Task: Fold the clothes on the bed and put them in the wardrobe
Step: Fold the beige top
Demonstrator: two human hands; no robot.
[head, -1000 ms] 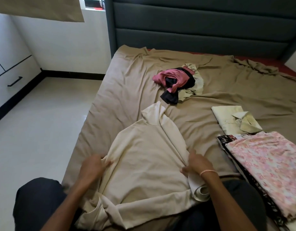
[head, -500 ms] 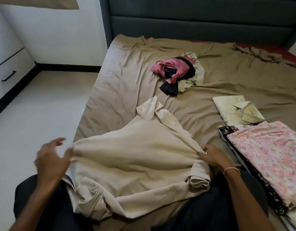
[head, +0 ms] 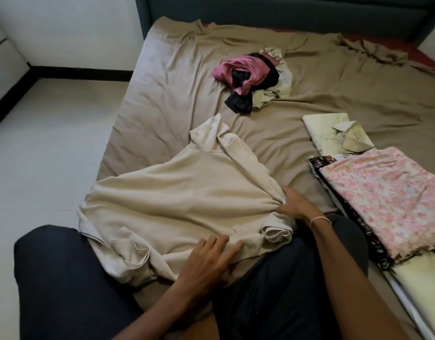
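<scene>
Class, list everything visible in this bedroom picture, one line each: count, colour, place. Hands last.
cream garment: one, cream, spread at the near bed edge
unfolded heap: one, pink, black and pale, mid-bed
folded shirt: one, pale yellow, right
floral cloth: one, pink, atop the right stack
bed sheet: one, tan, covering bed
headboard: one, dark grey, far end
left hand: one, flat on the garment
right hand: one, grips the garment's right edge
</scene>
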